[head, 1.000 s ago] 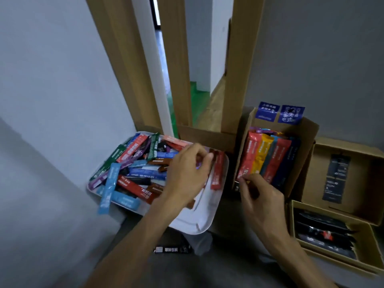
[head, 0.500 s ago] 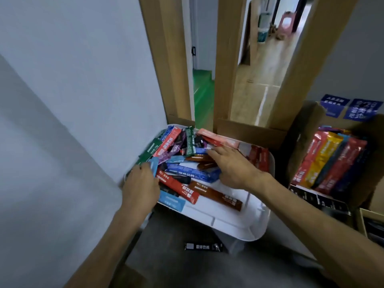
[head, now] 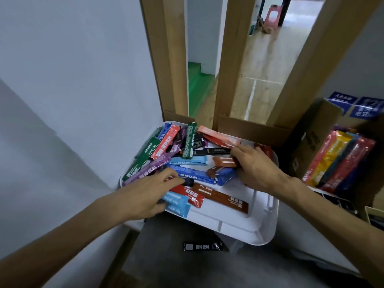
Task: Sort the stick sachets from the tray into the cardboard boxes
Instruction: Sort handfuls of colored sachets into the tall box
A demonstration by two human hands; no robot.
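White tray (head: 245,229), holding a mixed heap of stick sachets (head: 176,146) in green, purple, blue, red and brown; cardboard box (head: 311,140) just to its right, with upright sachets (head: 336,163) packed inside. Left hand (head: 149,192) at the tray's near-left corner, fingers pinching a black sachet (head: 188,181); right hand (head: 257,169) over the far-right part, fingers laid on a brown sachet (head: 224,161), grip not discernible. One stray dark sachet (head: 202,246) on the grey surface below the tray's near edge.

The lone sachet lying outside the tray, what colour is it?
The lone sachet is black with white print, best seen in the head view.
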